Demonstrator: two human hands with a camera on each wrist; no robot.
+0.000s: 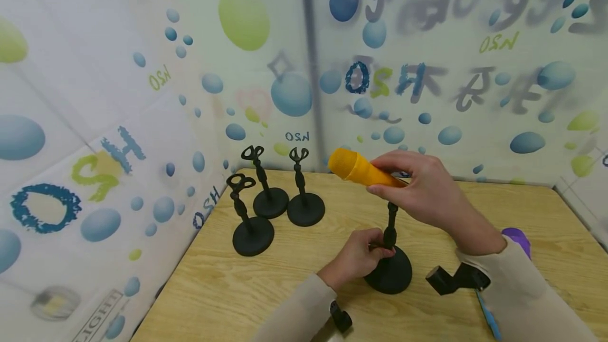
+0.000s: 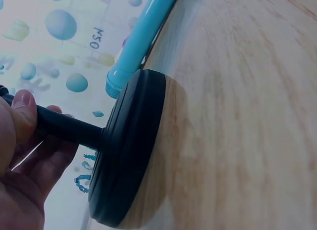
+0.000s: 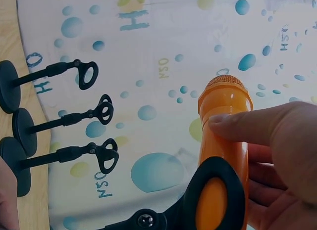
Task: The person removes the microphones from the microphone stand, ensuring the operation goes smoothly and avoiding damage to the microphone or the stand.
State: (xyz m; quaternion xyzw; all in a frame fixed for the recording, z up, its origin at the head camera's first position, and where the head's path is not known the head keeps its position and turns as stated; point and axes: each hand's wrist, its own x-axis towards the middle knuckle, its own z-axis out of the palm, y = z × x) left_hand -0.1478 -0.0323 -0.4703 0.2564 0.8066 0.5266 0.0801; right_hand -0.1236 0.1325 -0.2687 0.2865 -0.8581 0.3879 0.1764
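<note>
My right hand (image 1: pixel 420 189) grips an orange microphone (image 1: pixel 353 167) between thumb and fingers, its head tilted toward the left. Beneath it stands a black microphone stand (image 1: pixel 390 273), whose pole my left hand (image 1: pixel 358 255) pinches just above the round base. From the right wrist, the stand's looped clip (image 3: pixel 237 185) overlaps the microphone body, orange showing through the loop; whether the microphone is fully seated in it I cannot tell. In the left wrist view, thumb and fingers lie around the pole (image 2: pixel 74 129), and the base is on the table.
Several black stands with bare clips, including a near one (image 1: pixel 253 236), stand at the table's left. A light blue microphone (image 2: pixel 141 39) lies beyond the held stand's base. A purple object (image 1: pixel 518 239) is partly behind my right forearm. Patterned sheets border the wooden table (image 1: pixel 304 257).
</note>
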